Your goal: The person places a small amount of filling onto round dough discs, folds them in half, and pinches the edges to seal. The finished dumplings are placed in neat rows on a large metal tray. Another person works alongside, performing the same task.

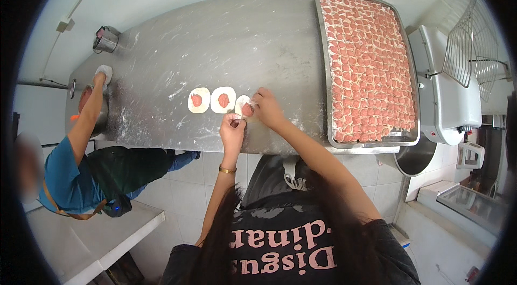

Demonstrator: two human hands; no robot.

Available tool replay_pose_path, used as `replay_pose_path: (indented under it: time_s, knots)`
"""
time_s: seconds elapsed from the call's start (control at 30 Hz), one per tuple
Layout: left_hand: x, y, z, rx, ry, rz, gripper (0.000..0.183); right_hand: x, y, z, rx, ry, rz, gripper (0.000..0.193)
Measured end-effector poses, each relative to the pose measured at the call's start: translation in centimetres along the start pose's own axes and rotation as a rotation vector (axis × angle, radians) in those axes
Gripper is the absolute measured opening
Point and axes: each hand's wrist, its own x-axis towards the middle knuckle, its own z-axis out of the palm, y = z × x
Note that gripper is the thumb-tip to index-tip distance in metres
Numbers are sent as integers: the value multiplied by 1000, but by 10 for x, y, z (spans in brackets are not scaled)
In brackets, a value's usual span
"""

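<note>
Both my hands are at a round dough wrapper (240,102) with a lump of pink meat filling (247,110), near the table's front edge. My left hand (231,132) pinches the wrapper's near edge between thumb and fingers. On the far right side, my right hand (268,108) grips the wrapper's edge with its fingers bent. Just left of it, two more wrappers lie flat in a row: a middle wrapper (218,93) and a left wrapper (201,91), each with pink filling on it.
A large metal tray (326,64) of filled dumplings in tight rows covers the table's right end. The flour-streaked steel table (231,32) extends leftward. There a co-worker's hand (100,79) reaches over a metal bowl (100,121); a small metal pot (105,42) stands behind.
</note>
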Motion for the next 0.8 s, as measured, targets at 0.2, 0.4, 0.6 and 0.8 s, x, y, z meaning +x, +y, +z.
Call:
replay_pose_path:
  time_s: [0.2,0.4,0.6,0.8]
  knots:
    - [-11,0,18,-519,-182,-222,37,-34,4,-32,528,-39,567,22]
    - [-19,19,32,-759,-359,-312,42,-60,18,-50,1167,147,816,36]
    - [-22,26,36,-499,-443,-144,27,-72,24,-45,1077,51,649,27]
    - [-18,25,38,-490,-440,-213,16,-72,15,-59,1142,157,733,22]
